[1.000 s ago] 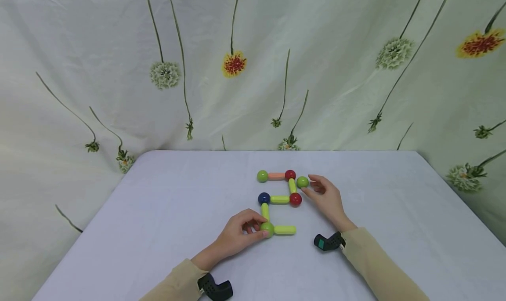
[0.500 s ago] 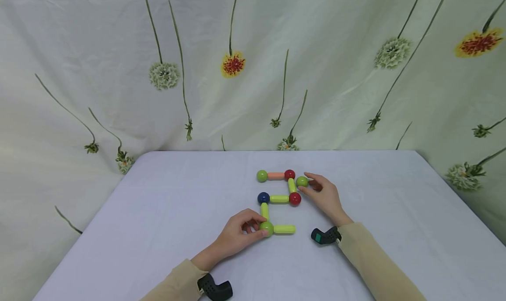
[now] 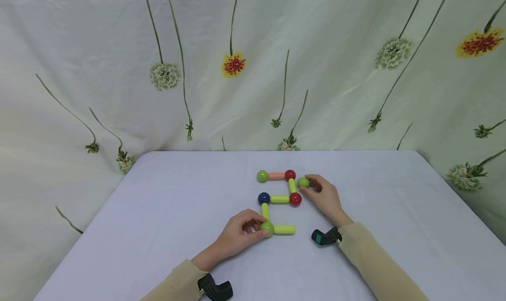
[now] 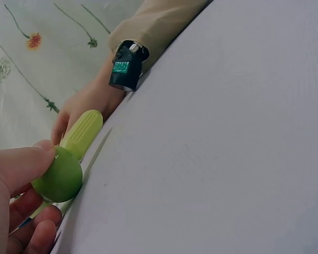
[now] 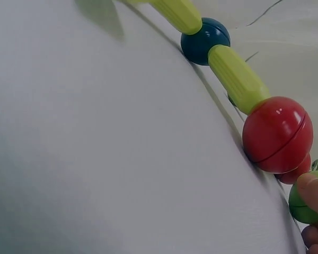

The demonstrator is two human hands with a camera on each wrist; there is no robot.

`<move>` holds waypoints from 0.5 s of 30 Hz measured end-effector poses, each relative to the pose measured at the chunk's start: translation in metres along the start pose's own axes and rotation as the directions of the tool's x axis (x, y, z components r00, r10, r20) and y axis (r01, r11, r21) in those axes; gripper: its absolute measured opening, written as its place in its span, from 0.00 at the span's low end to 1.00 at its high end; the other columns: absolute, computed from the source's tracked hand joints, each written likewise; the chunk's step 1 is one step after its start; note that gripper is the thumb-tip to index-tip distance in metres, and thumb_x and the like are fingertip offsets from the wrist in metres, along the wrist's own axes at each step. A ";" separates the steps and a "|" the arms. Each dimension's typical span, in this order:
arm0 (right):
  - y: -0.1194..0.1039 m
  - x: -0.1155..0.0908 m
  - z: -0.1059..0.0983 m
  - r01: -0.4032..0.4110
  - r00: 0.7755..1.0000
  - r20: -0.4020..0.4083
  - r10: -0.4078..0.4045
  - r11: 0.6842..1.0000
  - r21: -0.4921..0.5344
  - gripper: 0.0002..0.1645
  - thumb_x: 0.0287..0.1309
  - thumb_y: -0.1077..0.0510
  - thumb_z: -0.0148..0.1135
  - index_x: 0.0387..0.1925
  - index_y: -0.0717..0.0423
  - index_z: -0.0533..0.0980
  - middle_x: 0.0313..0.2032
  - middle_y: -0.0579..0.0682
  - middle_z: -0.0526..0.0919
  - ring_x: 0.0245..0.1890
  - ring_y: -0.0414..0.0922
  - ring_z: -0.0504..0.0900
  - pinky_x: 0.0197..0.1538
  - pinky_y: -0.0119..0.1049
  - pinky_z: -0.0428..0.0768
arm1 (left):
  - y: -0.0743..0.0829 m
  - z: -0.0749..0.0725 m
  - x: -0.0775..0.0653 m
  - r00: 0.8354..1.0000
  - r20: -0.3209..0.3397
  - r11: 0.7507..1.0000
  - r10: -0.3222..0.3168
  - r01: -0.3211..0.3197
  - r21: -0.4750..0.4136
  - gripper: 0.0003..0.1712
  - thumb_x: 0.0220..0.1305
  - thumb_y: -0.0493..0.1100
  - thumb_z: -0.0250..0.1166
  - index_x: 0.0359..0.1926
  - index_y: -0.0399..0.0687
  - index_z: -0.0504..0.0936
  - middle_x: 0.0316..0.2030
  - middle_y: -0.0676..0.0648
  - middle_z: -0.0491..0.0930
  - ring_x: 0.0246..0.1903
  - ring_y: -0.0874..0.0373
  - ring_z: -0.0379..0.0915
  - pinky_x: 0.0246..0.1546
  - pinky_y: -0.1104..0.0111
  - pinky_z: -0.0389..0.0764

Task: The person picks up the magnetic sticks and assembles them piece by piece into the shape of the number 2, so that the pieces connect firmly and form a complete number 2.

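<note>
My left hand (image 3: pixel 237 230) pinches a green ball (image 3: pixel 268 229) at the near corner of a joined chain of balls and rods. A yellow-green rod (image 4: pixel 84 132) sticks out to the right from that ball, its other end free. Another rod (image 3: pixel 265 212) leads back to a dark blue ball (image 3: pixel 264 198), and from there a rod (image 3: pixel 280 199) runs to a red ball (image 5: pixel 278 134). My right hand (image 3: pixel 326 200) holds a separate green ball (image 3: pixel 303 183) between thumb and fingers, just right of the farther red ball (image 3: pixel 290 175).
The chain's far end has a salmon-coloured rod (image 3: pixel 276 176) and a green ball (image 3: pixel 262 175). All of it lies on a white-covered table (image 3: pixel 158 195). Behind the table's back edge hangs a flower-print cloth (image 3: pixel 324 72). Each wrist wears a black device (image 3: pixel 326 236).
My right hand's index finger has come a little further over its green ball, and that ball has shifted very slightly right. The left hand and the chain stay put.
</note>
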State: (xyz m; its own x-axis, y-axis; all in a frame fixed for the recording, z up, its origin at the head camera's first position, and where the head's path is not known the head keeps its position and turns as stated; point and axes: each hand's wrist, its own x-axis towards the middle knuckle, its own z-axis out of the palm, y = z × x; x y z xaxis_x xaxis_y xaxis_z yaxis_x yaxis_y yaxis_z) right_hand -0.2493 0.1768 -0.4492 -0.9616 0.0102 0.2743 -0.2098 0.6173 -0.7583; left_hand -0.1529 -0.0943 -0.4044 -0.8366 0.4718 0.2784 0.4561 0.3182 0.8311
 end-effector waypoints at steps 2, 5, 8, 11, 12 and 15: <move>-0.001 -0.001 -0.001 -0.006 1.000 -0.008 0.006 1.000 0.020 0.28 0.54 0.49 0.68 0.55 0.55 0.73 0.46 0.54 0.79 0.45 0.48 0.76 0.49 0.42 0.75 | 0.000 0.000 0.000 1.000 0.001 1.000 -0.001 0.001 -0.001 0.13 0.55 0.35 0.68 0.42 0.36 0.81 0.35 0.41 0.79 0.35 0.44 0.74 0.31 0.72 0.74; -0.003 -0.004 -0.002 -0.028 0.999 -0.025 0.030 0.997 0.069 0.29 0.53 0.49 0.68 0.54 0.56 0.72 0.47 0.54 0.79 0.44 0.48 0.77 0.48 0.42 0.76 | 0.000 0.000 0.000 1.000 0.002 1.000 -0.004 0.004 -0.005 0.13 0.55 0.35 0.68 0.43 0.36 0.81 0.35 0.41 0.79 0.35 0.44 0.74 0.31 0.71 0.74; -0.004 -0.007 -0.003 -0.064 0.997 -0.042 0.070 0.988 0.138 0.29 0.53 0.50 0.68 0.53 0.57 0.70 0.48 0.55 0.77 0.45 0.50 0.78 0.48 0.43 0.77 | 0.000 0.000 -0.001 1.000 0.005 1.000 -0.011 0.011 -0.008 0.13 0.55 0.35 0.68 0.43 0.36 0.81 0.35 0.42 0.79 0.35 0.44 0.74 0.32 0.71 0.74; -0.004 -0.008 -0.003 -0.081 0.994 -0.057 0.093 0.979 0.186 0.30 0.54 0.51 0.67 0.56 0.58 0.68 0.50 0.56 0.74 0.46 0.50 0.77 0.50 0.43 0.76 | -0.001 0.000 -0.001 1.000 0.005 1.000 -0.016 0.016 -0.008 0.13 0.55 0.35 0.68 0.43 0.36 0.81 0.35 0.42 0.79 0.35 0.44 0.74 0.32 0.71 0.74; -0.005 -0.009 -0.003 -0.086 0.993 -0.063 0.100 0.977 0.197 0.31 0.55 0.52 0.67 0.56 0.58 0.67 0.50 0.56 0.73 0.47 0.50 0.76 0.51 0.43 0.76 | -0.001 0.000 -0.001 1.000 0.004 1.000 -0.016 0.016 -0.007 0.13 0.55 0.35 0.68 0.43 0.36 0.81 0.35 0.42 0.79 0.35 0.44 0.74 0.32 0.71 0.75; -0.006 -0.011 -0.004 -0.087 0.992 -0.069 0.104 0.973 0.214 0.32 0.55 0.53 0.66 0.59 0.58 0.67 0.50 0.56 0.72 0.47 0.50 0.76 0.51 0.42 0.75 | -0.001 0.000 -0.001 1.000 0.002 1.000 -0.014 0.014 -0.007 0.13 0.55 0.35 0.68 0.42 0.36 0.81 0.35 0.42 0.79 0.35 0.44 0.74 0.32 0.71 0.75</move>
State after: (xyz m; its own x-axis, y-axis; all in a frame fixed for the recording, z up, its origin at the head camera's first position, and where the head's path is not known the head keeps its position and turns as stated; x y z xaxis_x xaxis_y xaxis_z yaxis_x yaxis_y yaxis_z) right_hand -0.2372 0.1762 -0.4454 -0.9637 0.1280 0.2343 -0.1585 0.4318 -0.8879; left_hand -0.1527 -0.0951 -0.4049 -0.8425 0.4687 0.2655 0.4416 0.3189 0.8386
